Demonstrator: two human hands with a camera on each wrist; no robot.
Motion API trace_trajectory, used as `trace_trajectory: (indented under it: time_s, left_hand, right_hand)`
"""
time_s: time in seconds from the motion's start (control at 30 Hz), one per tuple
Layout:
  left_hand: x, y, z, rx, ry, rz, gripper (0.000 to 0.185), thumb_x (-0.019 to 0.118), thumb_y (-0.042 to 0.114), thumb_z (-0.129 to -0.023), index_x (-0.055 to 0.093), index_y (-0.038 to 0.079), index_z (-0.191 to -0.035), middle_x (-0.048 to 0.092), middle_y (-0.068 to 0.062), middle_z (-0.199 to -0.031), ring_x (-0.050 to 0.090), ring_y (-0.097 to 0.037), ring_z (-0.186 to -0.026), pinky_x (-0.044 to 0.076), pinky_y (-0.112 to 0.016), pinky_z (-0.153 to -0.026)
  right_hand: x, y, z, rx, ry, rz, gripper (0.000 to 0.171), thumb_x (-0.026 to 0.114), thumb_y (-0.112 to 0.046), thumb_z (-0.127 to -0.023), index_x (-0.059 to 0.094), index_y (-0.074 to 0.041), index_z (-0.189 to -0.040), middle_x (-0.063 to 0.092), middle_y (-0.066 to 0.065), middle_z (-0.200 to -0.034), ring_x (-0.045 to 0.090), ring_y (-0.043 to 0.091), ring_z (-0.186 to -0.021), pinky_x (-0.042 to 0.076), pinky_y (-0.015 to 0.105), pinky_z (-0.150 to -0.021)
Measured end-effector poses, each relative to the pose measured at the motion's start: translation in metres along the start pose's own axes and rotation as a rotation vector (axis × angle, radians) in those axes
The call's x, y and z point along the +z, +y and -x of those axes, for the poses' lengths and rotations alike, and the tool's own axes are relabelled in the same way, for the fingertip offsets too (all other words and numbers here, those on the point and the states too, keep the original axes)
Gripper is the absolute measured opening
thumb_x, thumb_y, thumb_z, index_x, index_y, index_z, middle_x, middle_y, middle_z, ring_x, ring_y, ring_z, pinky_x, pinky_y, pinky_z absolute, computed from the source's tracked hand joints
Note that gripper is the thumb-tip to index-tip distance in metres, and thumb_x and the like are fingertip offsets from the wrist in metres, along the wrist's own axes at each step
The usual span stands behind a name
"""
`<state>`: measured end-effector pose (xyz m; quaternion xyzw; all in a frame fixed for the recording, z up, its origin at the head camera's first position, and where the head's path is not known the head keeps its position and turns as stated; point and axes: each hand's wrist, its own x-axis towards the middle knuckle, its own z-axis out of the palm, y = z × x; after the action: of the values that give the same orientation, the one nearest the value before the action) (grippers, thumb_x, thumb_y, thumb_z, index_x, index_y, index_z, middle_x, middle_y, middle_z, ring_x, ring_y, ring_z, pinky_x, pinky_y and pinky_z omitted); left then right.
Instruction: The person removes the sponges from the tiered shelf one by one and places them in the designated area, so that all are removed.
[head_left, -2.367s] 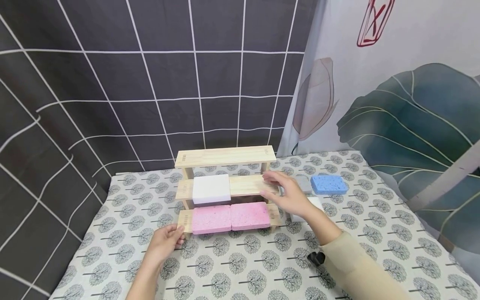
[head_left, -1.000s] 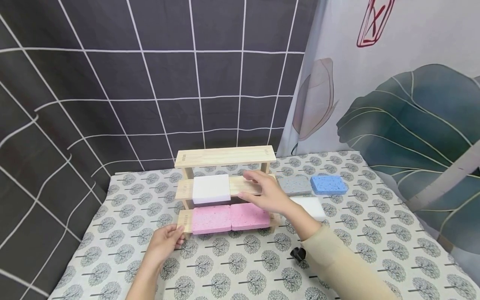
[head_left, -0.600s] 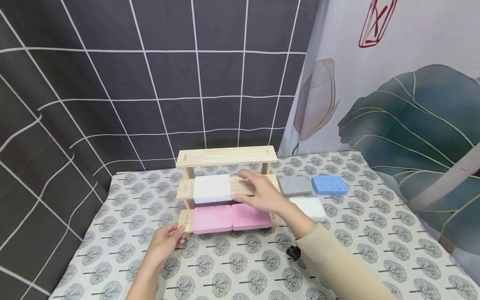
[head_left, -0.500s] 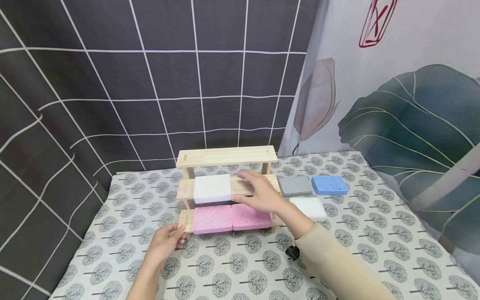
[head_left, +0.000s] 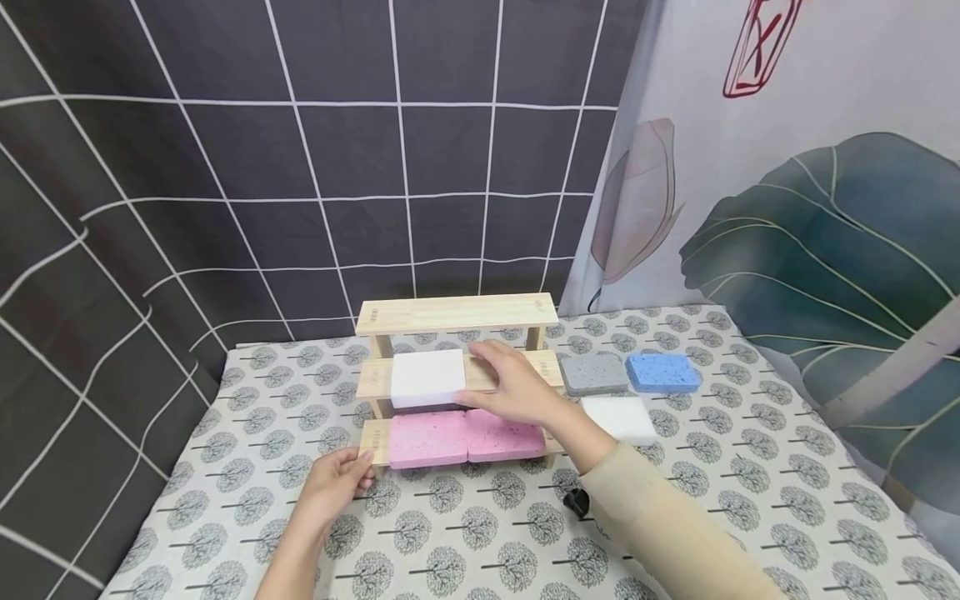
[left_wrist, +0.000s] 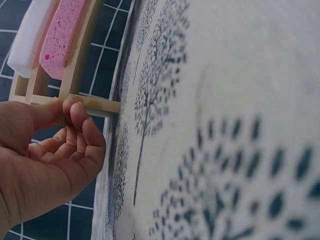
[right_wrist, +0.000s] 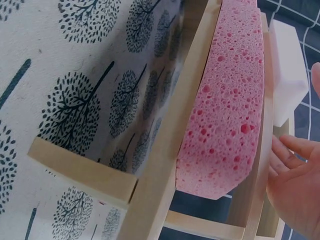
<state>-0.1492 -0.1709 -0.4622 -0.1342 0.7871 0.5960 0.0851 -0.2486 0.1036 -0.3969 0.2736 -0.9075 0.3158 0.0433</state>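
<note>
A three-step wooden rack (head_left: 457, 312) stands on the cloth. On its middle step lies a white sponge (head_left: 427, 372), left of centre. Two pink sponges (head_left: 427, 437) sit side by side on the lowest step. My left hand (head_left: 332, 487) pinches the left end of that lowest step between thumb and fingers, which the left wrist view (left_wrist: 70, 107) shows close up. Over the middle step, my right hand (head_left: 513, 385) holds nothing, its thumb tip right at the white sponge's right side. In the right wrist view its fingers (right_wrist: 287, 155) are loosely bent behind the pink sponge.
Right of the rack a grey sponge (head_left: 594, 374), a blue sponge (head_left: 663, 372) and another white sponge (head_left: 621, 419) lie on the tree-patterned tablecloth (head_left: 480, 533). A dark gridded curtain (head_left: 360, 150) hangs behind, with a leaf-print curtain (head_left: 810, 250) on the right.
My right hand has moved left along the middle step, from its right end to the white sponge's side. The left hand keeps its grip; the sponges keep their places on the rack.
</note>
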Motion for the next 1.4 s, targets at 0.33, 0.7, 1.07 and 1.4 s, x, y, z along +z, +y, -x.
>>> trace_trajectory:
  time_s: [0.33,0.7,1.07,1.4]
  left_hand:
    - [0.002,-0.002,-0.002,0.008,0.007,0.001,0.032,0.053,0.014,-0.095,0.053,-0.011,-0.115,0.064,-0.012,-0.086,0.058,-0.019,-0.076,0.054,-0.026,-0.066]
    - [0.002,0.000,0.001,0.011,0.009,-0.005,0.034,0.053,0.014,-0.095,0.053,-0.012,-0.116,0.064,-0.012,-0.086,0.058,-0.019,-0.076,0.054,-0.026,-0.067]
    - [0.003,0.001,0.000,0.023,0.014,-0.011,0.035,0.053,0.015,-0.095,0.052,-0.012,-0.117,0.064,-0.012,-0.085,0.059,-0.020,-0.076,0.055,-0.026,-0.067]
    - [0.002,0.000,0.000,0.009,0.015,-0.019,0.035,0.053,0.016,-0.095,0.052,-0.012,-0.117,0.064,-0.012,-0.086,0.059,-0.019,-0.076,0.055,-0.027,-0.068]
  right_hand:
    - [0.006,-0.006,-0.007,0.051,-0.044,0.048,0.110,0.062,-0.077,-0.062,0.034,-0.009,-0.144,0.036,0.011,-0.146,0.035,0.029,-0.133,0.028,0.043,-0.111]
    - [0.010,-0.013,-0.013,0.058,-0.049,0.066,0.111,0.072,-0.068,-0.060,0.033,-0.007,-0.144,0.037,0.016,-0.145,0.037,0.032,-0.131,0.030,0.045,-0.109]
    - [0.007,-0.019,-0.016,0.009,-0.029,0.108,0.093,0.075,-0.056,-0.069,0.040,-0.005,-0.139,0.045,0.015,-0.140,0.043,0.029,-0.127,0.034,0.042,-0.107]
    - [0.004,-0.017,-0.012,-0.010,-0.002,0.074,0.092,0.076,-0.058,-0.067,0.044,-0.007,-0.137,0.050,0.009,-0.135,0.047,0.024,-0.122,0.038,0.039,-0.105]
